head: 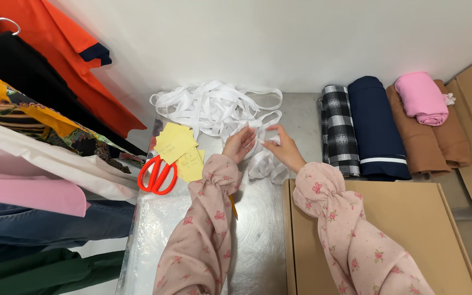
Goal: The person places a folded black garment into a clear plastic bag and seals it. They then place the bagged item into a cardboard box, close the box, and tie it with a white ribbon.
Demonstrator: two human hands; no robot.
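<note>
From the head camera you look down at a metal bench (258,229) set against a white wall. Your left hand (240,145) is open, fingers apart and palm turned toward the right, touching a heap of white ribbon (214,106) that lies at the far middle of the bench. Your right hand (284,146) is just beside it, its fingers pinched together on a strand of the same ribbon. The two hands are close but not touching each other. Both your arms wear pink flowered sleeves (206,229) with gathered cuffs.

Left of your left hand, a few yellow paper slips (178,145) lie on the bench, and orange-handled scissors (158,175) rest just beside them, nearer to you. A clear plastic sheet (154,235) covers the near left part of the bench. A flat cardboard box (405,229) lies under your right forearm at the near right.

On the far right, rolls of cloth lie side by side: a black-and-white checked roll (338,128), a navy roll (377,125), a brown roll (430,145) and a pink roll (423,98) on top of the brown one. Hanging clothes (39,136) in orange, black, yellow, white, pink and blue fill the left side.
</note>
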